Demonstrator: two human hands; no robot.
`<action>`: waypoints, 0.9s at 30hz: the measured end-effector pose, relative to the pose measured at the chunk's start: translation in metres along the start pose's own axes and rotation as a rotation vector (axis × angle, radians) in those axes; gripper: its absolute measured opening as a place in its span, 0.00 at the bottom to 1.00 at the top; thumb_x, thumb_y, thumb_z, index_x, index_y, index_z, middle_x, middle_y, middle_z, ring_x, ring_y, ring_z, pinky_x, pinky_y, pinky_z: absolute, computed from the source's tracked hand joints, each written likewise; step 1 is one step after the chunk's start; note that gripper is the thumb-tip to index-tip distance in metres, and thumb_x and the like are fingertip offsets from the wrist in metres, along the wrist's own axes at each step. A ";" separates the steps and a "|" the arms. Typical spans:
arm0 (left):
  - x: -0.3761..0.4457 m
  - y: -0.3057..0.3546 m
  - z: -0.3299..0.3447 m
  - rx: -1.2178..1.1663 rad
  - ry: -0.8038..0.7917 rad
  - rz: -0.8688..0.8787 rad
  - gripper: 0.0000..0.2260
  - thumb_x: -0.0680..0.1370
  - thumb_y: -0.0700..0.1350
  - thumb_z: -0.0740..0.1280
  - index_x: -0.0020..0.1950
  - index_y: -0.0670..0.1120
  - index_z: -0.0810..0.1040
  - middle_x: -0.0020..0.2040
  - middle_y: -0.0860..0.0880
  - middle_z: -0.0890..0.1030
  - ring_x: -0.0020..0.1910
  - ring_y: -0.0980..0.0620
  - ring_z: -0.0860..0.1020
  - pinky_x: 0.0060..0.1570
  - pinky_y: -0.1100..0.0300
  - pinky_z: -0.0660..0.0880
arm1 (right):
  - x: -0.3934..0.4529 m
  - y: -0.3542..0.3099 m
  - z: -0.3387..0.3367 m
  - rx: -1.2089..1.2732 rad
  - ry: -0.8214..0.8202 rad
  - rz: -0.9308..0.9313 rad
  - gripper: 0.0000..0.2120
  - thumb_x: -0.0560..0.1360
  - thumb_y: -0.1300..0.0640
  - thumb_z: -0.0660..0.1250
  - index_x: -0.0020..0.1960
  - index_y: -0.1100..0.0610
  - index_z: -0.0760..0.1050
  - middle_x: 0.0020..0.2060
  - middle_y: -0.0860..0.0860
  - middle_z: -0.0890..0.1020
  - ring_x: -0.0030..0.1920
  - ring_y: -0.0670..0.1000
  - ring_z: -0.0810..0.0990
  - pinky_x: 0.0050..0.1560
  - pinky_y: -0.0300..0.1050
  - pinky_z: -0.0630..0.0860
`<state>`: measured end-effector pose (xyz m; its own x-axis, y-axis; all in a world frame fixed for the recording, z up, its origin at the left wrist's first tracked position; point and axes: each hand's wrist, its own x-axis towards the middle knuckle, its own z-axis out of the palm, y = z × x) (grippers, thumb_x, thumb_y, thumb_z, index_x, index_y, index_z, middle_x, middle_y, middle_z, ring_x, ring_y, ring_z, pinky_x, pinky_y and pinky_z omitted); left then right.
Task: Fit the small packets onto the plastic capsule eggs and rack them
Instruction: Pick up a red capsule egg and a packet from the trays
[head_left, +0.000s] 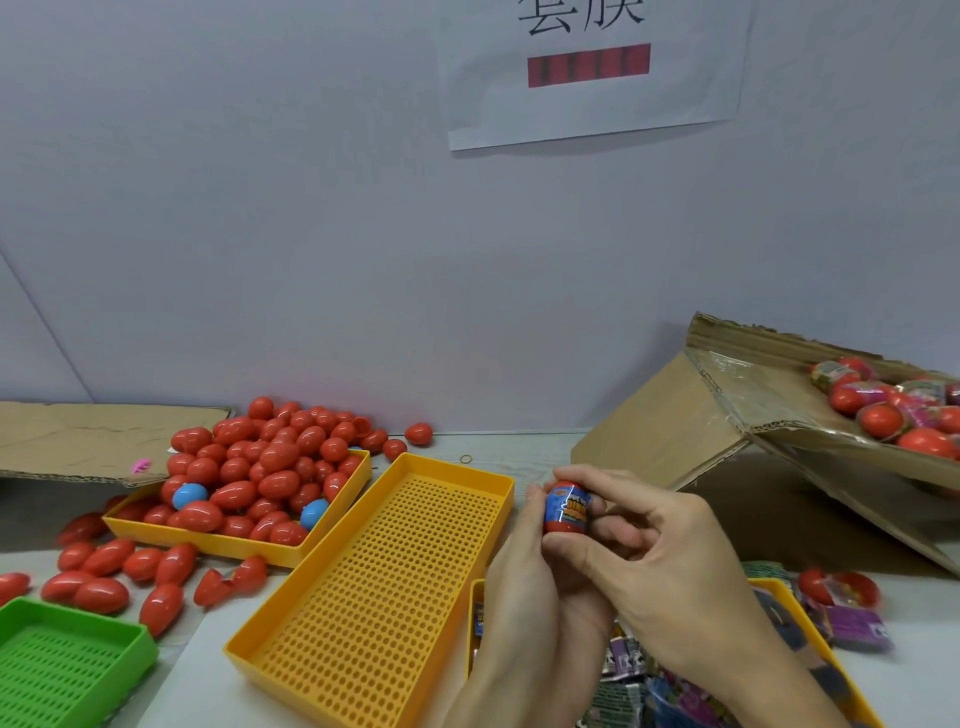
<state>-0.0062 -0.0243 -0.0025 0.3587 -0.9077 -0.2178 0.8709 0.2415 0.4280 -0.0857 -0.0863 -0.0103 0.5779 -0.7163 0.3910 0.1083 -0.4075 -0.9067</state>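
now | both hands (571, 540) grip one sleeved egg (567, 506) right of yellow rack (379, 582) | rack holds none | bare eggs (260, 478) heaped left of rack

Single head-worn wide-angle view, looking forward and slightly down across the table (524, 447) toward a pale wall (311, 234) with a paper sign (592, 78) at top. Close to the hands (582, 551), low centre-right. Yellow tray (291, 644) just below, cardboard box (665, 415) far right. No second view.
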 end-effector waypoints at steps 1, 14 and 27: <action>0.001 0.000 -0.002 0.013 -0.014 -0.004 0.23 0.75 0.50 0.65 0.60 0.32 0.75 0.38 0.37 0.79 0.31 0.46 0.78 0.33 0.55 0.82 | 0.000 0.000 -0.001 0.010 -0.006 0.012 0.22 0.60 0.49 0.76 0.54 0.44 0.82 0.52 0.40 0.83 0.52 0.46 0.83 0.52 0.35 0.79; 0.011 0.004 -0.020 0.559 -0.009 0.198 0.17 0.77 0.51 0.65 0.46 0.38 0.85 0.43 0.34 0.84 0.39 0.42 0.84 0.36 0.56 0.81 | 0.000 0.003 -0.005 -0.267 0.032 0.003 0.21 0.70 0.59 0.77 0.58 0.42 0.81 0.52 0.34 0.82 0.53 0.40 0.80 0.54 0.40 0.79; -0.002 0.002 -0.002 0.183 -0.101 0.031 0.19 0.75 0.47 0.64 0.37 0.33 0.85 0.34 0.34 0.79 0.30 0.40 0.81 0.30 0.55 0.81 | -0.001 0.007 -0.003 -0.049 0.037 -0.025 0.25 0.71 0.67 0.74 0.47 0.34 0.82 0.46 0.63 0.83 0.49 0.67 0.78 0.45 0.39 0.77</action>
<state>-0.0046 -0.0210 -0.0025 0.3411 -0.9327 -0.1170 0.7813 0.2121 0.5871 -0.0879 -0.0905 -0.0165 0.5453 -0.7255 0.4200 0.0819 -0.4525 -0.8880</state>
